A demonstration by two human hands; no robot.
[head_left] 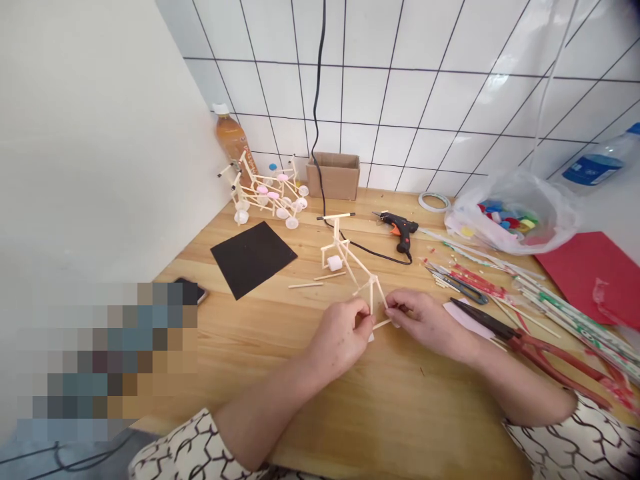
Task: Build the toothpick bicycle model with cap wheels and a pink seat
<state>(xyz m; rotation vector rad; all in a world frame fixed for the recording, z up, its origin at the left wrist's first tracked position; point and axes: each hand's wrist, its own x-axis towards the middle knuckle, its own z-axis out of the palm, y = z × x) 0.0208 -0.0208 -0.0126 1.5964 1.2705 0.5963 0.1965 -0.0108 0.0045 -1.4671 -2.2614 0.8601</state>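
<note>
A small frame of pale wooden sticks [356, 256] stands on the wooden table, with a black-tipped crossbar at its far end and a white round piece low on its left. My left hand [345, 337] pinches the near left leg of this frame, where a bit of white shows beneath the fingertips. On the other side, my right hand [425, 320] holds the near right leg between thumb and fingers. A short stick spans the gap between both hands. Two loose sticks [306, 286] lie left of the frame.
Finished stick models [273, 195] stand at the back left beside a bottle [234, 141]. A black sheet [254, 260] lies left. Behind are a cardboard box [334, 177] and a glue gun [400, 227] with its cord. Red-handled shears [540, 350] and small snips [465, 287] lie right.
</note>
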